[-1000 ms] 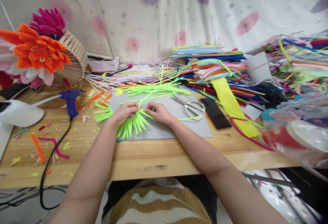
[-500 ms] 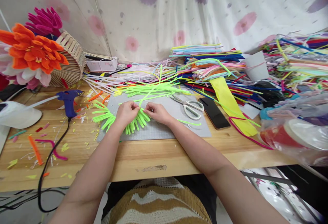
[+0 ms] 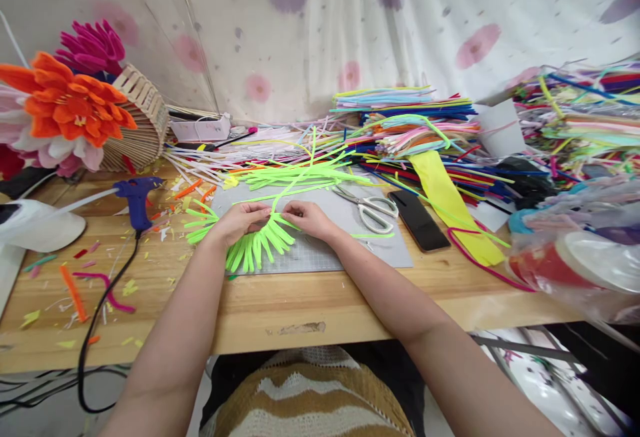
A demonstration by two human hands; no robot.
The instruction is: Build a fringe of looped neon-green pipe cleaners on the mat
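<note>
A fringe of neon green pipe-cleaner loops [image 3: 260, 245] fans out above the grey cutting mat [image 3: 320, 257]. My left hand [image 3: 241, 222] is closed on its upper edge, with more green loops showing to the left of the wrist. Beside it my right hand [image 3: 306, 218] pinches the fringe's right end, the thumb and forefinger together. One long green stem [image 3: 295, 180] rises from between my hands toward the pile behind. Scissors with pale handles [image 3: 373, 212] lie on the mat to the right of my right hand.
Left are a blue glue gun [image 3: 137, 202], a white lamp-like object [image 3: 45, 225] and flowers [image 3: 75, 107] by a slatted basket [image 3: 143, 117]. Loose green stems [image 3: 300, 173] lie behind my hands. A black phone [image 3: 419, 220], yellow strip [image 3: 450, 207] and plastic-wrapped roll [image 3: 560, 260] are right.
My left hand has shifted slightly left along the fringe and its fingers are more stretched across it. More of the fanned loops show between my hands. My right hand has barely moved.
</note>
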